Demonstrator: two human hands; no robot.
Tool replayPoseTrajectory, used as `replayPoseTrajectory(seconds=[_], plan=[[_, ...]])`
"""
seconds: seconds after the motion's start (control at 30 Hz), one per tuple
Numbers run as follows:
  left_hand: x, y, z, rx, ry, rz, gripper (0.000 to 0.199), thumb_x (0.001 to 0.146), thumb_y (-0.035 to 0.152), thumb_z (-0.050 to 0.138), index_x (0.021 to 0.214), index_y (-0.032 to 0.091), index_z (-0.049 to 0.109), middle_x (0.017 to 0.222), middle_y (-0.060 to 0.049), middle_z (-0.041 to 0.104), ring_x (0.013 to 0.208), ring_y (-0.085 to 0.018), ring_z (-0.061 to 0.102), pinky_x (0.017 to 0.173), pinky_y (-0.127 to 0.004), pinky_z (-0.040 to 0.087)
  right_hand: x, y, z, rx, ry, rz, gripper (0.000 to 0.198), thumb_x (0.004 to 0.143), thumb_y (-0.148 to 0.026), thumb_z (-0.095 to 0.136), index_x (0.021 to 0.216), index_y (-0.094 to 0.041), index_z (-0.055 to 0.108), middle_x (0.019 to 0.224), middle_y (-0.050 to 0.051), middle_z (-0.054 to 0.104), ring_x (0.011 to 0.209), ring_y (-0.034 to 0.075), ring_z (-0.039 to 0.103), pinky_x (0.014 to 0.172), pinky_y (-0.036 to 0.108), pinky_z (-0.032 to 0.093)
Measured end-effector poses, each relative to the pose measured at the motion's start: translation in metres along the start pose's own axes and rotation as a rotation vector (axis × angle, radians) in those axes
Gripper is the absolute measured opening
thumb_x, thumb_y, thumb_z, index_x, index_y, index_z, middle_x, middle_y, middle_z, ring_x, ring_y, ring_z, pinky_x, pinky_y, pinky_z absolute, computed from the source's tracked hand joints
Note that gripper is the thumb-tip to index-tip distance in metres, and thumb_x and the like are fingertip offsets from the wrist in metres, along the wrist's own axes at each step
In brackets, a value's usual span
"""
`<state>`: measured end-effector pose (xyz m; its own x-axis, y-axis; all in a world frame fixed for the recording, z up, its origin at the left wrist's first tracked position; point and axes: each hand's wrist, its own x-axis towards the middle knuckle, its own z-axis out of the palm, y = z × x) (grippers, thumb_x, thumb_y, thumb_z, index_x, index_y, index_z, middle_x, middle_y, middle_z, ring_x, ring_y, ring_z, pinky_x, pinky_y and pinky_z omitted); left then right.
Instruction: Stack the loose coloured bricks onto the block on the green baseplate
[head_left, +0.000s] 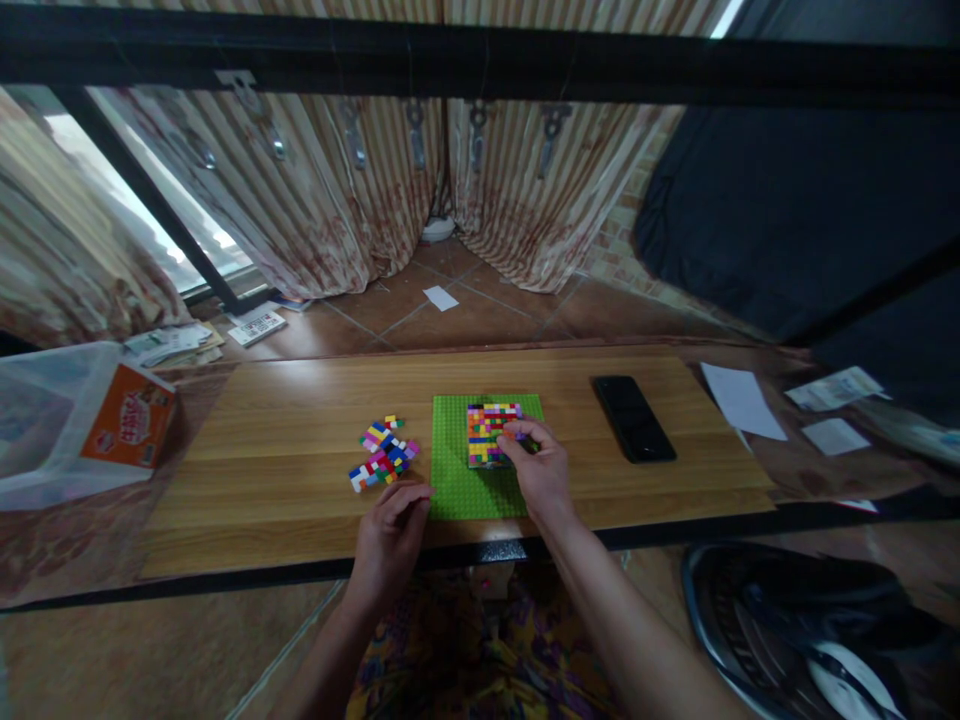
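Note:
A block of many-coloured toy bricks (484,430) stands on the green baseplate (450,490) at the middle of the table. Over its right side, the fingers of my right hand (541,465) are closed in a pinch. Small purple and dark pieces show by those fingertips; whether they are gripped or part of the block is unclear. My left hand (394,525) lies at the table's near edge, by the plate's left border, its fingers curled and their contents hidden. Just beyond it is a heap of loose toy bricks (384,455) in mixed colours.
A black phone (634,418) lies on the wooden table (285,480), right of the plate. Left of the table stands a clear plastic bin (52,420) with an orange label. Papers (742,400) lie beyond the table's right end. A dark bar (480,65) crosses above.

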<state>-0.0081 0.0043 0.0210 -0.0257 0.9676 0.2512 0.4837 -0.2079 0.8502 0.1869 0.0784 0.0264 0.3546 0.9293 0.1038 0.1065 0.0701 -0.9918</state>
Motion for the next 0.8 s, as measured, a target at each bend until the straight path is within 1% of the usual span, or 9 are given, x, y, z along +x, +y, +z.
replayPoseTrajectory(seconds=[0.1,0.2,0.3,0.37,0.43,0.5,0.57,0.67,0.8], plan=[[0.003,0.002,-0.001,-0.003,0.014,-0.002,0.012,0.084,0.021,0.057,0.085,0.020,0.069,0.089,-0.005,0.068,0.085,-0.018,0.064,0.077,-0.030,0.053,0.000,0.003,0.002,0.024,0.018,0.013,0.011,0.067,-0.029,0.068,0.075,-0.021,0.068,0.096,0.004,0.063,0.094,0.021,0.057,0.089,0.037,0.043],[0.008,0.007,0.002,-0.021,0.029,-0.027,0.012,0.082,0.020,0.059,0.089,0.020,0.069,0.087,-0.004,0.070,0.081,-0.018,0.065,0.076,-0.030,0.054,0.000,0.005,0.004,0.038,0.034,0.021,0.011,0.067,-0.030,0.068,0.073,-0.020,0.068,0.090,0.004,0.063,0.089,0.020,0.057,0.086,0.037,0.044],[0.017,0.016,0.008,-0.073,0.047,-0.038,0.015,0.082,0.021,0.060,0.094,0.019,0.068,0.087,-0.004,0.070,0.079,-0.017,0.066,0.074,-0.030,0.055,0.000,0.005,0.004,0.039,0.030,0.001,0.013,0.067,-0.031,0.070,0.073,-0.020,0.069,0.091,0.003,0.064,0.091,0.020,0.057,0.088,0.037,0.043],[0.025,0.023,0.013,-0.103,0.055,-0.018,0.018,0.081,0.021,0.061,0.098,0.019,0.068,0.088,-0.003,0.071,0.078,-0.017,0.067,0.075,-0.030,0.056,0.000,0.004,0.001,0.074,0.009,0.009,0.016,0.066,-0.032,0.072,0.076,-0.020,0.070,0.093,0.004,0.066,0.093,0.021,0.058,0.090,0.037,0.043],[0.034,0.029,0.020,-0.106,0.067,0.010,0.021,0.081,0.020,0.062,0.101,0.021,0.068,0.090,-0.003,0.071,0.080,-0.017,0.067,0.076,-0.031,0.056,-0.001,0.003,-0.003,0.172,-0.010,0.052,0.022,0.066,-0.034,0.073,0.082,-0.019,0.071,0.093,0.004,0.068,0.091,0.020,0.059,0.087,0.036,0.044],[0.043,0.034,0.027,-0.079,0.082,0.046,0.022,0.081,0.019,0.062,0.102,0.021,0.068,0.092,-0.003,0.072,0.082,-0.017,0.067,0.078,-0.032,0.055,-0.002,0.002,-0.008,0.289,0.003,0.101,0.025,0.067,-0.036,0.073,0.086,-0.019,0.071,0.089,0.004,0.069,0.085,0.019,0.060,0.082,0.035,0.046],[0.052,0.038,0.035,-0.037,0.092,0.084,0.021,0.080,0.016,0.062,0.100,0.022,0.069,0.092,-0.003,0.073,0.083,-0.018,0.067,0.080,-0.034,0.054,-0.004,0.002,-0.014,0.362,0.024,0.138,0.024,0.068,-0.037,0.072,0.084,-0.019,0.071,0.084,0.003,0.070,0.079,0.018,0.061,0.079,0.033,0.046],[0.064,0.041,0.045,0.026,0.090,0.135,0.022,0.079,0.011,0.061,0.097,0.022,0.069,0.092,-0.002,0.074,0.085,-0.019,0.068,0.083,-0.035,0.053,-0.007,0.003,-0.021,0.383,0.021,0.197,0.022,0.067,-0.037,0.073,0.078,-0.018,0.072,0.078,0.002,0.070,0.075,0.016,0.060,0.077,0.032,0.045],[0.072,0.041,0.056,0.110,0.084,0.171,0.021,0.080,0.010,0.061,0.094,0.022,0.069,0.091,-0.001,0.075,0.088,-0.019,0.068,0.085,-0.035,0.052,-0.013,0.005,-0.028,0.341,0.043,0.251,0.024,0.063,-0.039,0.075,0.075,-0.018,0.072,0.072,0.000,0.069,0.068,0.014,0.058,0.069,0.029,0.044]])
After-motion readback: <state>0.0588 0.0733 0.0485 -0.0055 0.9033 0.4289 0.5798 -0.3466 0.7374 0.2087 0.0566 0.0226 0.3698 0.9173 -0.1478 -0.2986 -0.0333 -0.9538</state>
